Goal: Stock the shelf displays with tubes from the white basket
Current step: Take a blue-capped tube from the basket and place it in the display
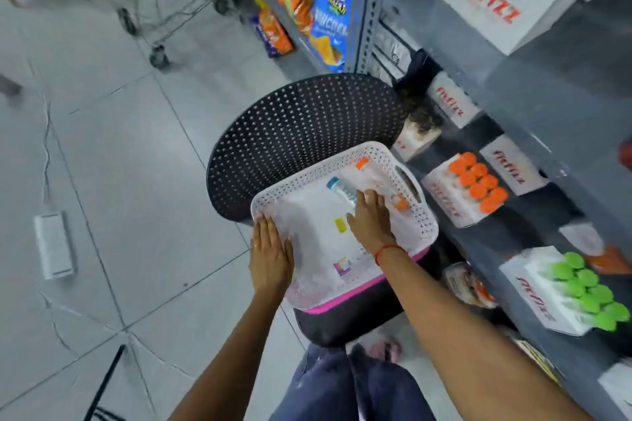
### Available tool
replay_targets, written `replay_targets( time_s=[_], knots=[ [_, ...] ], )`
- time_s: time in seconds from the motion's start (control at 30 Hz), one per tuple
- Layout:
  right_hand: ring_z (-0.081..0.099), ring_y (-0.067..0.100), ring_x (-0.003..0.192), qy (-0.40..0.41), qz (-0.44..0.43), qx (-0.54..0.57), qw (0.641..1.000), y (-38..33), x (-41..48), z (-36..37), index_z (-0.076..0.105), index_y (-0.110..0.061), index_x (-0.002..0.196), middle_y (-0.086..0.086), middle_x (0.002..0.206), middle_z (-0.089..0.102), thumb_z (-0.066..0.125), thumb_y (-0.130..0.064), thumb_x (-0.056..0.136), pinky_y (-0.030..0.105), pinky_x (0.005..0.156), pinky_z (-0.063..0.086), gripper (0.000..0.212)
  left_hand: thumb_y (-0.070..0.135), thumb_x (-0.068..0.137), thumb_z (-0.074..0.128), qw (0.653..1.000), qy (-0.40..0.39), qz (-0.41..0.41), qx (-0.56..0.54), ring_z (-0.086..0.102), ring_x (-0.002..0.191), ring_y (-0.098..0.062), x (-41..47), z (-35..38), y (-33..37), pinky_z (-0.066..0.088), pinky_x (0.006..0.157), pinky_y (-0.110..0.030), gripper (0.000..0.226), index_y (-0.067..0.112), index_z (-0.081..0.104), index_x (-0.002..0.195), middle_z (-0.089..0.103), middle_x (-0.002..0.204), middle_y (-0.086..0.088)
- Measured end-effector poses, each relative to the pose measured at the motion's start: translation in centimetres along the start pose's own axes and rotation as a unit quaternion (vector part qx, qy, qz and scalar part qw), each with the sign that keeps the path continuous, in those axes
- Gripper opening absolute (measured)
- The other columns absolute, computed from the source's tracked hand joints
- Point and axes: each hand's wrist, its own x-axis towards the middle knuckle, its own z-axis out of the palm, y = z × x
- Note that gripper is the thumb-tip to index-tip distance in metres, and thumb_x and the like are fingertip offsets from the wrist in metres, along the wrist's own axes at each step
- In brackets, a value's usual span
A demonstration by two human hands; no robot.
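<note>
Two hands reach down to the white basket (424,225), which sits on a black perforated chair (301,120) beside the shelf (533,120). The left hand (270,258) lies flat and released on the basket's near-left rim. The right hand (371,220) reaches inside, fingers spread over a blue-capped tube (340,191); whether its grip has clenched, I cannot tell. Two orange-capped tubes (363,164) lie just beside.

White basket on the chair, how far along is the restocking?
Looks done: the orange-capped display and green-capped display on the shelf look full. In hand: the right hand reaches into the white basket; the left hand rests on its rim. Left: a blue-capped tube and orange-capped tubes.
</note>
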Motion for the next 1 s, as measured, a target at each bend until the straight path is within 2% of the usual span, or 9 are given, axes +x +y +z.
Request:
replay_targets(
  time_s=[0.17,0.33,0.5,0.6,0.67,0.77,0.87,0.93,1.0],
  knots=[
    [0.044,0.035,0.122,-0.023,0.001,-0.055,0.998,-2.3,4.1,-1.9,0.043,-0.008,0.131,0.017,0.129,0.051,0.059,-0.022,0.087,0.046,0.096,0.042,0.049,0.037,0.097,0.028,1.0,0.014,0.016,0.018,0.017,0.142,-0.029,0.3,-0.5,1.2,0.009,0.114,-0.032,0.061,0.001,0.016,0.146,0.018,0.154,-0.015],
    [0.05,0.037,0.116,-0.027,-0.019,-0.112,0.993,-3.5,5.5,-0.2,0.041,-0.005,0.131,0.021,0.125,0.056,0.052,-0.002,0.087,0.044,0.091,0.045,0.046,0.025,0.096,0.039,0.998,0.022,0.031,0.056,0.021,0.14,-0.033,-0.2,0.1,0.4,0.011,0.114,-0.034,0.058,-0.005,0.022,0.143,0.026,0.15,-0.022],
    [0.057,0.037,0.104,0.026,-0.082,-0.13,0.988,-2.5,4.3,-0.9,0.033,-0.009,0.139,0.021,0.115,0.06,0.049,0.005,0.088,0.043,0.076,0.051,0.055,0.032,0.096,0.026,0.997,0.005,0.026,0.079,0.018,0.141,-0.032,-0.3,-0.1,0.6,0.012,0.116,-0.037,0.06,-0.004,0.019,0.144,0.022,0.152,-0.021],
    [0.058,0.04,0.102,0.055,-0.068,-0.043,0.995,-2.1,2.7,-3.6,0.032,-0.012,0.14,0.022,0.116,0.059,0.05,0.002,0.09,0.045,0.073,0.051,0.055,0.032,0.097,0.034,0.993,-0.001,0.018,0.115,0.013,0.142,-0.029,-0.6,-0.6,1.2,-0.009,0.114,-0.038,0.061,-0.002,0.016,0.145,0.017,0.154,-0.019],
    [0.058,0.041,0.102,0.074,-0.039,0.07,0.994,-1.7,1.1,-6.4,0.034,-0.014,0.138,0.023,0.12,0.058,0.049,0.001,0.09,0.046,0.077,0.051,0.053,0.033,0.097,0.035,0.992,-0.003,0.003,0.125,0.01,0.143,-0.028,-1.0,-1.1,2.0,-0.017,0.111,-0.037,0.062,-0.001,0.015,0.145,0.015,0.155,-0.018],
    [0.058,0.036,0.109,0.116,0.002,0.235,0.965,0.2,-2.2,-11.3,0.037,-0.013,0.133,0.02,0.124,0.058,0.054,0.0,0.089,0.037,0.083,0.05,0.049,0.035,0.098,0.033,0.992,-0.014,0.022,0.123,0.007,0.143,-0.028,-1.8,-2.2,5.0,-0.016,0.111,-0.039,0.062,-0.002,0.017,0.144,0.015,0.155,-0.019],
    [0.061,0.027,0.095,0.16,0.012,0.299,0.941,3.2,-5.4,-16.2,0.042,-0.008,0.126,0.017,0.112,0.063,0.057,0.0,0.085,0.022,0.068,0.043,0.045,0.036,0.099,0.029,0.989,-0.005,0.095,0.112,0.004,0.144,-0.025,-1.8,-2.9,10.4,-0.016,0.111,-0.039,0.061,0.0,0.014,0.145,0.01,0.156,-0.016],
    [0.056,0.02,0.083,0.2,0.023,0.318,0.926,5.5,-7.8,-19.5,0.045,-0.007,0.122,0.011,0.098,0.06,0.057,0.001,0.08,0.032,0.076,0.05,0.044,0.036,0.099,0.03,0.982,0.006,0.16,0.102,0.007,0.143,-0.025,-2.0,-3.3,15.0,-0.012,0.113,-0.04,0.061,0.0,0.016,0.145,0.013,0.155,-0.016],
    [0.058,0.024,0.081,0.227,0.05,0.321,0.918,7.5,-10.3,-22.6,0.047,-0.01,0.12,0.008,0.097,0.06,0.059,0.0,0.078,0.043,0.081,0.051,0.044,0.035,0.096,0.04,0.97,0.031,0.227,0.084,0.02,0.141,-0.027,-2.2,-3.8,20.0,-0.003,0.115,-0.043,0.059,-0.001,0.027,0.142,0.026,0.151,-0.018]
  ],
)
